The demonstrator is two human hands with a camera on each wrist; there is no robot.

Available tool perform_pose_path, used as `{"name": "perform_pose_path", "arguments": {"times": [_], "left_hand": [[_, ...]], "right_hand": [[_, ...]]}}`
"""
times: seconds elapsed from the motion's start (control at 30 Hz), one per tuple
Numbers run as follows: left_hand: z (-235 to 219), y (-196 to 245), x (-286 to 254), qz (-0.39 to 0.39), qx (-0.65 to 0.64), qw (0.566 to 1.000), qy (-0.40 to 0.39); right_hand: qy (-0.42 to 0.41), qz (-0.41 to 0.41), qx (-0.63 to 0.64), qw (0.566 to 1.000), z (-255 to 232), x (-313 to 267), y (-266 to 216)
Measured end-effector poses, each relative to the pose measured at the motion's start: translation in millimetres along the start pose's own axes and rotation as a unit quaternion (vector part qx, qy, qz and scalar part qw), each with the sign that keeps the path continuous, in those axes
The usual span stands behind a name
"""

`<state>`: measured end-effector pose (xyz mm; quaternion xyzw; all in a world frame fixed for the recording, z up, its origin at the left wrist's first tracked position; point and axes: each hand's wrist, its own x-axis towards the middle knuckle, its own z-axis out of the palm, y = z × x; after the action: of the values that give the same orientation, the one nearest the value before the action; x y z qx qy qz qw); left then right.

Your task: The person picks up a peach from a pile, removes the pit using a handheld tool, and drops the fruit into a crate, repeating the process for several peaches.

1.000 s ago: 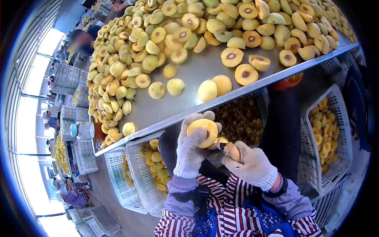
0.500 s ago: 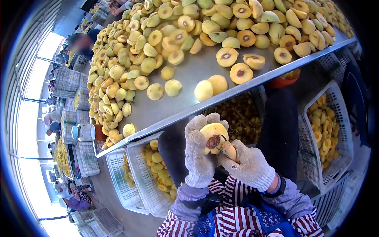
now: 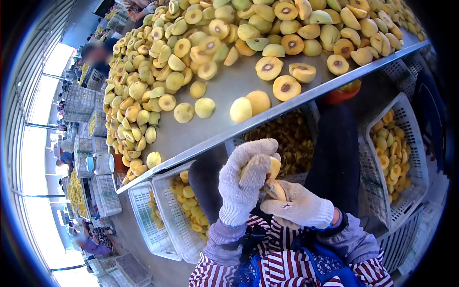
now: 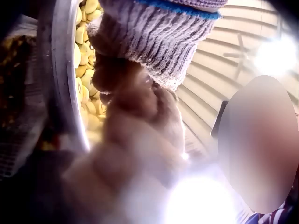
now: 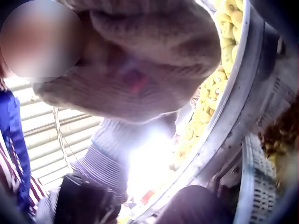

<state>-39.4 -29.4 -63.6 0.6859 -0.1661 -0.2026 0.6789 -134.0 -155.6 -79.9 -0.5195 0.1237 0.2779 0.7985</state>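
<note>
My left hand (image 3: pixel 243 184), in a white knitted glove, grips a yellow peach half (image 3: pixel 274 167) over the lap; its fingers cover most of the fruit. Close below and to the right, my gloved right hand (image 3: pixel 302 203) holds a small pitting tool with a pale handle (image 3: pixel 278 191). Its metal end meets the peach half; the cut face and pit are hidden. In the left wrist view the left glove (image 4: pixel 161 39) is sharp at its cuff and blurred toward the fingers. The right glove (image 5: pixel 154 60) fills the top of the right wrist view.
A metal table (image 3: pixel 201 131) bears a heap of halved peaches (image 3: pixel 158 71). Under its edge sits a crate of brown scraps (image 3: pixel 287 138). White crates of peach halves stand at left (image 3: pixel 167 210) and right (image 3: pixel 416 143). An orange bowl (image 3: pixel 340 95) is below the table edge.
My left hand has turned, so its fingers now hide the cut face that showed earlier. The tool has come up against the peach half, and the right hand has shifted slightly left.
</note>
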Motion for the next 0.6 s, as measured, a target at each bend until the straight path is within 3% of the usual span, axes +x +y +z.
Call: {"name": "perform_pose_path", "arguments": {"times": [0.07,0.17,0.2,0.27,0.3,0.33,0.37,0.43,0.47,0.5,0.53,0.57,0.6], "left_hand": [[-1,3,-1,0.03,0.055,0.998,-0.029],[-8,-7,15,0.314,0.203,0.925,-0.074],[-3,-6,12,0.299,0.223,0.926,-0.057],[-1,-6,9,0.161,0.021,0.98,-0.114],[0,-5,8,0.087,-0.081,0.983,-0.14],[3,-1,5,0.022,-0.107,0.987,-0.116],[7,3,3,-0.042,-0.138,0.986,-0.086],[10,-1,1,-0.174,-0.323,0.93,0.007],[10,3,2,-0.164,-0.242,0.952,0.092],[-11,-15,2,-0.127,-0.313,0.937,0.084],[-19,-4,-4,-0.084,-0.207,0.962,0.156],[-44,-3,-7,-0.056,-0.221,0.963,0.146],[-65,-1,-10,-0.031,-0.119,0.972,0.201]], "right_hand": [[-0.083,0.069,0.109,0.988,-6,-7,-5],[-0.188,0.103,0.233,0.949,-14,-6,5],[-0.188,0.097,0.251,0.945,-14,-7,8],[-0.212,0.078,0.274,0.935,-16,-8,8],[-0.224,0.068,0.286,0.929,-16,-8,7],[-0.246,0.064,0.267,0.93,-16,-8,6],[-0.268,0.059,0.249,0.929,-15,-8,5],[-0.268,0.068,0.217,0.936,-14,-9,1],[-0.243,0.08,0.206,0.944,-15,-12,-5],[-0.216,0.088,0.192,0.953,-17,-13,-8],[-0.175,0.067,0.22,0.957,-19,-15,-5],[-0.135,0.076,0.201,0.967,-24,-16,-7],[-0.085,0.062,0.159,0.982,-25,-15,-6]]}}
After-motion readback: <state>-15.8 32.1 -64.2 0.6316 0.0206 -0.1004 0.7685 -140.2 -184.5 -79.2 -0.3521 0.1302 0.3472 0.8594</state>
